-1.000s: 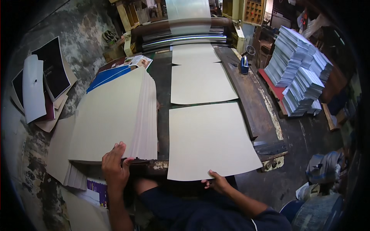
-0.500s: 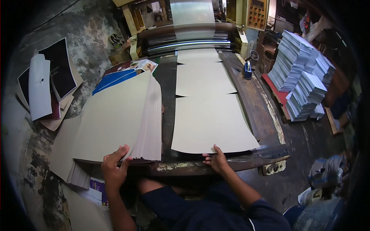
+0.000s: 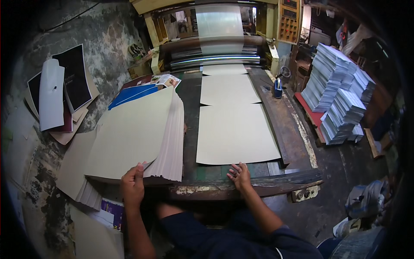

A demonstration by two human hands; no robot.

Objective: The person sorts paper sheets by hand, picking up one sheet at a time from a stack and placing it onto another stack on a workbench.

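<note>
A tall stack of large cream paper sheets (image 3: 129, 134) stands on the left of the machine's feed table. My left hand (image 3: 133, 183) pinches the near right corner of its top sheet, and that corner curls up slightly. To the right, a line of cream sheets (image 3: 235, 134) runs up the table, each meeting the one ahead, into the shiny rollers (image 3: 215, 60). My right hand (image 3: 239, 176) is just below the near edge of the closest sheet, over the table's front, with fingers spread and nothing held.
A clear film web (image 3: 220, 21) comes down to the rollers. A control panel (image 3: 288, 21) is at the far right. A blue tape dispenser (image 3: 278, 88) sits on the right rail. White paper stacks (image 3: 332, 82) stand on a red board. Dark posters (image 3: 77, 82) hang on the left wall.
The line of sheets has slid away toward the rollers, baring table at its near end. My right hand has come off the sheet's edge. My left hand now pinches the top sheet's corner.
</note>
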